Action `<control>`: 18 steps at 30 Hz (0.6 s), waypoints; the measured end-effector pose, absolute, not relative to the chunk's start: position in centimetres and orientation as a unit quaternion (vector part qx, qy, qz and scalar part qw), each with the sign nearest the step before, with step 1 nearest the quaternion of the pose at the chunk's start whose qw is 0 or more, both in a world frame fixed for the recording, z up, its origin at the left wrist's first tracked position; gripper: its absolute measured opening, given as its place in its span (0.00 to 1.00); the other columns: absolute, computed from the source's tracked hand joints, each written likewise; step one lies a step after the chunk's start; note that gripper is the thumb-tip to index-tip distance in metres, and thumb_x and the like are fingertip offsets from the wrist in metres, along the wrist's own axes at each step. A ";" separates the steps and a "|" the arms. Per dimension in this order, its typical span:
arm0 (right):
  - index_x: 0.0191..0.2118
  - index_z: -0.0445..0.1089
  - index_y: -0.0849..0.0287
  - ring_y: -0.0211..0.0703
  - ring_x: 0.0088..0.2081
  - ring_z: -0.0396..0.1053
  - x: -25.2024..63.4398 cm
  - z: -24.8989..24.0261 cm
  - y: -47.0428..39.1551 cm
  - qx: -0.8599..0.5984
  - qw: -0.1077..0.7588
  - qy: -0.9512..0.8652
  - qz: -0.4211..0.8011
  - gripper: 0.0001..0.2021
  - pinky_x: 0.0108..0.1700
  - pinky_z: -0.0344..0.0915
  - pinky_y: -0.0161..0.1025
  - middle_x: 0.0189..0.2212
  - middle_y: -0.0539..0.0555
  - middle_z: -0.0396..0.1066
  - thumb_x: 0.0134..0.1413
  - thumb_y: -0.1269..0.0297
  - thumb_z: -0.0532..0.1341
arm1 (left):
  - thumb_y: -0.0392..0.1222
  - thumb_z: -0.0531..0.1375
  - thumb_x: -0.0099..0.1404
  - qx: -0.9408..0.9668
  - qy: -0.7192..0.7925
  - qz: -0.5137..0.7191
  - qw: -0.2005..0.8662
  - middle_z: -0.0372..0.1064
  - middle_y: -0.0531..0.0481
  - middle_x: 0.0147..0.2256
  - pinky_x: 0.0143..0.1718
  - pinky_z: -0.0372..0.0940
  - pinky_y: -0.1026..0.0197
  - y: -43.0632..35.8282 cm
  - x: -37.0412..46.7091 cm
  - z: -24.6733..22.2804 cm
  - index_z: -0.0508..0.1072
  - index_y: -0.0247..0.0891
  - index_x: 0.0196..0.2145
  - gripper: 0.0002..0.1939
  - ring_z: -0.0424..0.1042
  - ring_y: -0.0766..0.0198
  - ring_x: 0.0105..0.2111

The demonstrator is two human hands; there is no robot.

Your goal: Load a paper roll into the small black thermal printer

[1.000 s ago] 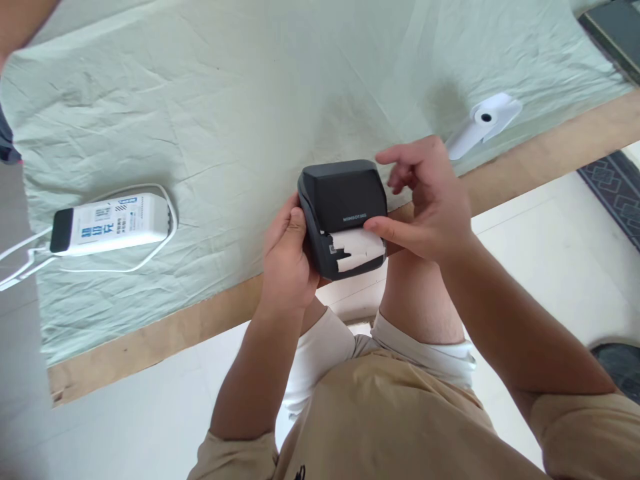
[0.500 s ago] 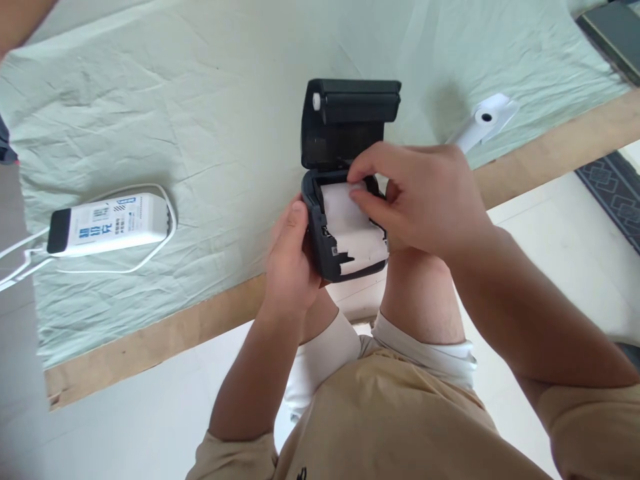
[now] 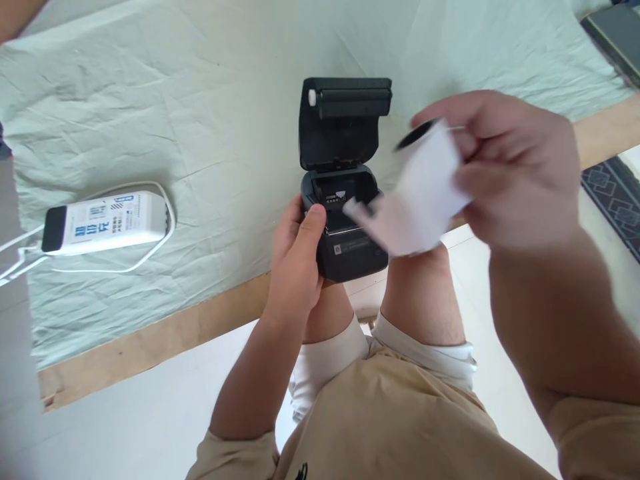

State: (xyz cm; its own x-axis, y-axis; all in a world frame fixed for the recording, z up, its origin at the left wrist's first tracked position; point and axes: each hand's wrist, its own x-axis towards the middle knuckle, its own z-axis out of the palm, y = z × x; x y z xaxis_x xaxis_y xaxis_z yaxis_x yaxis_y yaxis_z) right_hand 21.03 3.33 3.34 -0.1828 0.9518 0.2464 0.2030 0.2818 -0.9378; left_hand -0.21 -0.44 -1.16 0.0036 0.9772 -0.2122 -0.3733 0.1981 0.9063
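My left hand (image 3: pixel 297 257) grips the side of a small black label printer (image 3: pixel 353 260), thumb on its top edge. The printer's lid (image 3: pixel 340 137) stands raised, with a dark roller and a white gear end on it, and no roll lies in its bay. To the right, my right hand (image 3: pixel 520 167) is closed on a white paper roll (image 3: pixel 430 193), blurred by motion. The roll shows a dark core end at its top, and a torn strip hangs down to the left, overlapping the printer's right edge in view.
A white power strip (image 3: pixel 110 223) with cables lies at left on the pale green cloth (image 3: pixel 225 147). The table's wooden edge (image 3: pixel 165 340) runs in front of me. A dark flat object (image 3: pixel 617 40) sits at the far right, and a patterned mat (image 3: pixel 613 200) is on the floor.
My right hand has lifted the paper roll out of the printer and moved it right. The bay's inside now shows. My left hand holds the printer much as before.
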 end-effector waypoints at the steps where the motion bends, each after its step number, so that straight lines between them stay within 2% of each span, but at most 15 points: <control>1: 0.46 0.76 0.49 0.43 0.25 0.70 21.6 2.3 3.3 -0.440 0.519 -0.583 0.444 0.18 0.19 0.57 0.40 0.30 0.50 0.76 0.52 0.47 0.70 | 0.55 0.67 0.71 0.327 0.453 0.541 0.629 0.82 0.47 0.44 0.52 0.77 0.52 -0.4 -0.2 -1.1 0.79 0.43 0.45 0.14 0.80 0.49 0.55; 3: 0.39 0.75 0.51 0.43 0.22 0.67 22.4 -0.2 3.4 -0.434 0.542 -0.545 0.471 0.26 0.17 0.55 0.40 0.27 0.52 0.73 0.52 0.32 0.64 | 0.55 0.66 0.72 0.319 0.445 0.543 0.637 0.81 0.48 0.43 0.53 0.77 0.52 -0.4 -0.2 -1.1 0.79 0.43 0.45 0.14 0.80 0.50 0.53; 4: 0.40 0.75 0.51 0.41 0.20 0.64 22.7 -1.4 3.5 -0.441 0.548 -0.535 0.467 0.28 0.17 0.54 0.40 0.25 0.51 0.71 0.52 0.29 0.63 | 0.55 0.66 0.72 0.318 0.444 0.543 0.638 0.81 0.49 0.42 0.53 0.77 0.51 -0.4 -0.1 -1.0 0.79 0.43 0.44 0.13 0.81 0.50 0.53; 7: 0.45 0.76 0.49 0.40 0.23 0.64 22.9 -3.8 3.6 -0.510 0.567 -0.541 0.356 0.22 0.21 0.57 0.38 0.27 0.49 0.70 0.52 0.39 0.72 | 0.55 0.66 0.72 0.328 0.449 0.539 0.632 0.81 0.49 0.42 0.53 0.78 0.51 -0.4 -0.1 -0.9 0.78 0.43 0.42 0.13 0.80 0.50 0.54; 10: 0.49 0.75 0.47 0.45 0.34 0.71 22.9 -3.9 3.9 -0.555 0.528 -0.595 0.242 0.24 0.31 0.67 0.42 0.38 0.52 0.76 0.49 0.49 0.78 | 0.54 0.66 0.72 0.325 0.453 0.538 0.632 0.82 0.49 0.43 0.53 0.78 0.51 -0.5 -0.2 -0.9 0.78 0.43 0.42 0.12 0.79 0.49 0.57; 15: 0.51 0.71 0.48 0.51 0.45 0.76 22.9 -2.4 4.4 -0.553 0.460 -0.680 0.141 0.18 0.49 0.73 0.51 0.45 0.54 0.78 0.59 0.53 0.73 | 0.53 0.66 0.73 0.318 0.443 0.542 0.639 0.82 0.50 0.43 0.55 0.78 0.52 -0.7 -0.3 -1.0 0.79 0.43 0.43 0.11 0.79 0.50 0.57; 18: 0.53 0.70 0.48 0.54 0.49 0.77 22.8 -2.1 4.6 -0.551 0.434 -0.707 0.095 0.20 0.53 0.74 0.55 0.49 0.55 0.78 0.59 0.53 0.72 | 0.53 0.65 0.74 0.324 0.440 0.544 0.637 0.83 0.49 0.44 0.54 0.78 0.52 -0.7 -0.2 -1.0 0.79 0.42 0.45 0.12 0.79 0.49 0.59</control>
State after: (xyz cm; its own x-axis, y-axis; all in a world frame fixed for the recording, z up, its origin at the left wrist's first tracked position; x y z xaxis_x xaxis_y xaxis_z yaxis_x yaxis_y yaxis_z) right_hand 22.85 4.64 -2.15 -0.0168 0.8608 0.5087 0.6963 0.3752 -0.6118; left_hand -0.24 -0.68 -1.05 0.0223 0.9780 -0.2075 -0.4077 0.1984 0.8913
